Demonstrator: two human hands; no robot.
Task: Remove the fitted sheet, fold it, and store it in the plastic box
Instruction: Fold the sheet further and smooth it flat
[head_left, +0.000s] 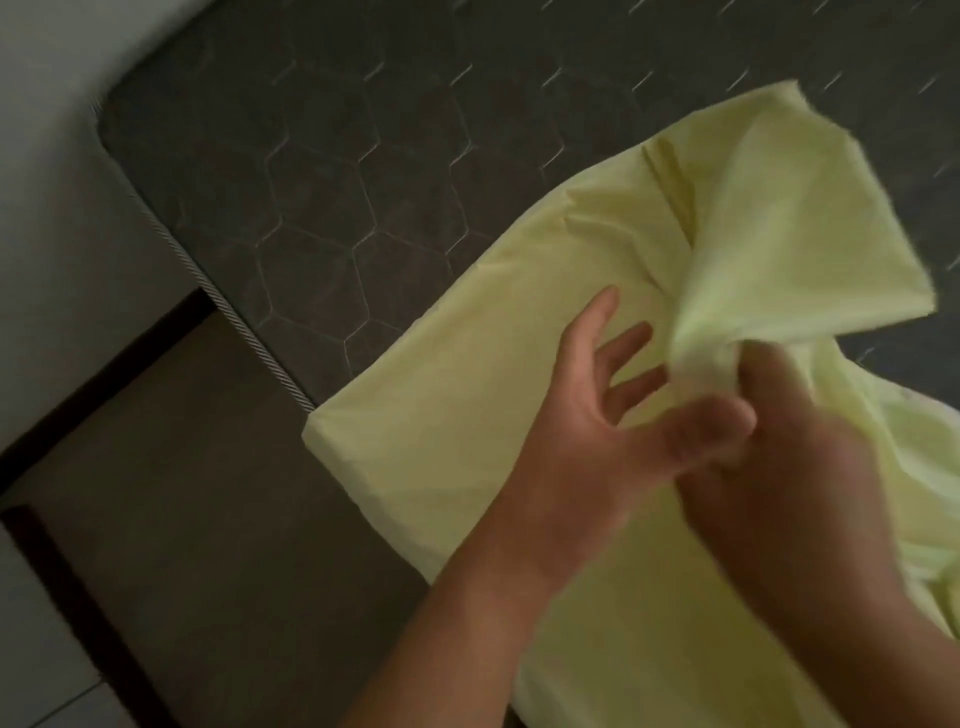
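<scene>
Looking at a pale yellow-green fitted sheet (441, 447): matte, thin cloth, mostly smooth on the left, creased and rumpled on the right. It lies on a dark grey mattress (311, 182) quilted in hexagons.

- Position: covers the near right part of the mattress. The squared corner at lower left reaches past the corded mattress edge (208, 280), with brown floor (182, 519) behind it.
- Orientation: the flat part is a broad band, long axis diagonal, running from bottom centre to upper right. Its straight left edge follows the same diagonal, and a fold line crosses the band near its upper end.
- Lifted part: one bunched section is off the surface. It narrows to a gather at the hands and fans up and to the right, its far edge pointing to the upper right. That section is motion-blurred.

Hands:
- Left hand (597, 415): above the flat band, fingers straight and splayed, nothing wrapped in them. The thumb reaches right toward the gather; too blurred to tell whether it touches.
- Right hand (795, 467): blurred, fingers curled round the narrow end of the gather, gripping it.

White wall (41, 156) and a dark skirting strip (104, 374) sit left of the mattress.
</scene>
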